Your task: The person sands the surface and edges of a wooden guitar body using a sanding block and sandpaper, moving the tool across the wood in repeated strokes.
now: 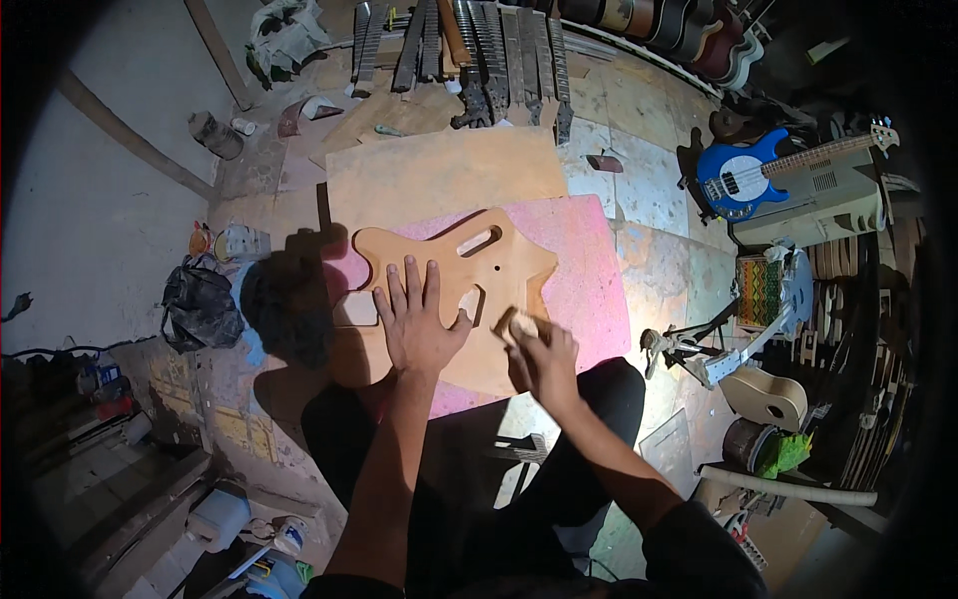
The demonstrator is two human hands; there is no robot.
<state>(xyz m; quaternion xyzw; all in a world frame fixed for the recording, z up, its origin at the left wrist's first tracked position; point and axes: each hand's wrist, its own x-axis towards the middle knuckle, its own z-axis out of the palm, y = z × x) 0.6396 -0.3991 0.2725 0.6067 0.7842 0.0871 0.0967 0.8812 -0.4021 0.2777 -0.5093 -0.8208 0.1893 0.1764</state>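
Observation:
An unfinished pale wooden guitar body (507,288) with several cut-out cavities lies flat in front of me, its horns toward the far side. My left hand (419,324) rests palm down on it, fingers stretched out and spread, near one of the cavities. By the body's right edge, my right hand (544,359) is closed round a small tan block (517,324). Part of that block is hidden by my fingers. Whether its underside touches the wood, I cannot tell. Beneath the body lies a pink sheet (594,270), with a thin tan board (449,170) just beyond.
Several guitar necks (489,60) lie across the far side. A blue bass guitar (738,175) leans at the right, beyond a metal stand (689,344) and an acoustic guitar body (766,397). On the left are a black plastic bag (202,304) and a dark cylindrical can (216,136).

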